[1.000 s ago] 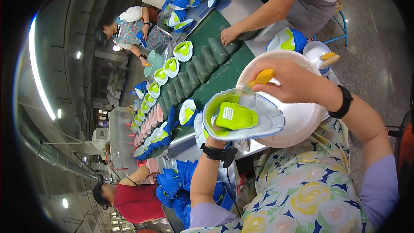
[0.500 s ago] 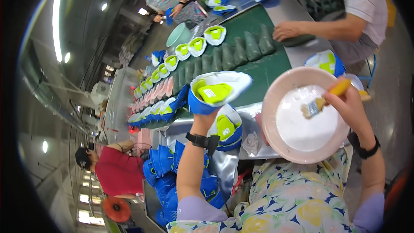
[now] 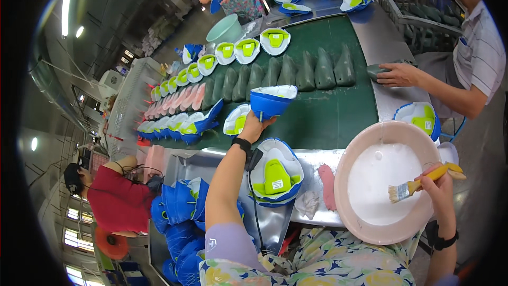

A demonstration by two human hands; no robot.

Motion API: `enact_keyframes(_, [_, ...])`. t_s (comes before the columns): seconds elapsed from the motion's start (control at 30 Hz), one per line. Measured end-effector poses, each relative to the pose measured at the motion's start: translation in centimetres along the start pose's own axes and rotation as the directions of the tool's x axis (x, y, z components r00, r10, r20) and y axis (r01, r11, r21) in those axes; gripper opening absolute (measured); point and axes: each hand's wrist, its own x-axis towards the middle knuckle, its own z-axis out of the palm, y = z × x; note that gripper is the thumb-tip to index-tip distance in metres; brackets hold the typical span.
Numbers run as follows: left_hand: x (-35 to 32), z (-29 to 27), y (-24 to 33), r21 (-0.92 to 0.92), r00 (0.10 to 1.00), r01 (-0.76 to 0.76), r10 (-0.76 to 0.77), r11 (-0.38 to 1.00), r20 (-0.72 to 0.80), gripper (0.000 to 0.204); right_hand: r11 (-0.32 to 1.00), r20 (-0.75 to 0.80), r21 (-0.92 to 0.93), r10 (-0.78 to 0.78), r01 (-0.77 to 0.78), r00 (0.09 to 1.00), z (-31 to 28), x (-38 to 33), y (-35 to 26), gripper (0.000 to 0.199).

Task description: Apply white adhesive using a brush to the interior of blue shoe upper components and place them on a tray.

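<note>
My left hand [image 3: 255, 127] grips a blue shoe upper [image 3: 268, 107] with a white inside, holding it tilted above the green conveyor belt [image 3: 333, 122]. Just left of that hand, another upper [image 3: 231, 122] with a lime-green insole sits on the belt. Nearer me, a small stack of uppers [image 3: 283, 153] rests on the metal edge. In my right hand [image 3: 440, 189] is a flat paintbrush [image 3: 410, 189] with a yellow handle. Its bristles hang over a pale pink basin [image 3: 346, 196] holding white liquid [image 3: 377, 167].
Rows of dark green shoe lasts [image 3: 306, 71], pink lasts [image 3: 185, 98] and uppers line the belt. Blue uppers [image 3: 180, 201] fill a bin at lower left. A crumpled cloth [image 3: 307, 204] lies beside the basin. At right, a co-worker's hand [image 3: 397, 74] holds a dark last.
My left hand has carried the upper farther out over the belt, tipping its opening away from me. The brush stays over the basin, its handle lower. The view has shifted.
</note>
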Motion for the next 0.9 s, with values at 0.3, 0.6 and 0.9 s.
enact_keyframes(0.3, [1.0, -5.2, -0.9, 0.973, 0.989, 0.033, -0.146, 0.230, 0.001, 0.055, 0.993, 0.055, -0.089, 0.077, -0.072, 0.996, 0.4, -0.1, 0.4, 0.019])
enact_keyframes(0.6, [-20.6, 5.8, 3.9, 0.853, 0.901, -0.432, 0.110, 0.293, 0.419, 0.043, 0.933, 0.056, -0.358, -0.007, 0.027, 0.998, 0.1, 0.2, -0.1, 0.017])
enact_keyframes(0.9, [-24.8, 7.7, -2.5, 0.941, 0.990, -0.086, 0.137, 0.326, 0.043, 0.051, 0.830, 0.466, -0.403, -0.178, 0.387, 0.867, 8.1, -0.2, -3.8, 0.021])
